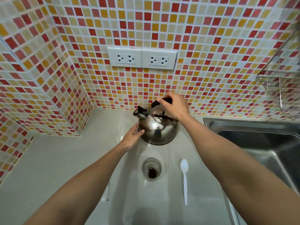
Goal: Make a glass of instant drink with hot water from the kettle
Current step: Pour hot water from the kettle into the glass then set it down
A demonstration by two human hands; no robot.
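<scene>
While my right hand (175, 106) curls over the black handle (159, 101) of the steel kettle (158, 129), fingers closed around it from above, my left hand (133, 137) lies spread and flat, its fingertips touching the kettle's rounded left side. The kettle stands on the pale tabletop (48, 168) close to the back edge, just in front of the tiled wall (211, 46), with its spout (138, 112) pointing left.

Nearer to me, toward the front edge, stands a clear glass (151, 168) with a small heap of dark powder at its bottom and no water in it. Just to its right lies a white plastic spoon (184, 177), bowl pointing to the back, apart from the glass.

I judge the task to be about midway: the powder is in, and lifting the kettle, pouring and stirring are all left to do.

Between kettle and glass the tabletop is bare, so the path for bringing the kettle forward looks open. To the left the surface runs wide and clear up to a tiled corner that juts out. To the right, a steel sink (259, 143) drops away beyond the tabletop's right edge, well apart from the spoon. Two double sockets (142, 58) sit on the wall above the kettle, with nothing plugged in.
</scene>
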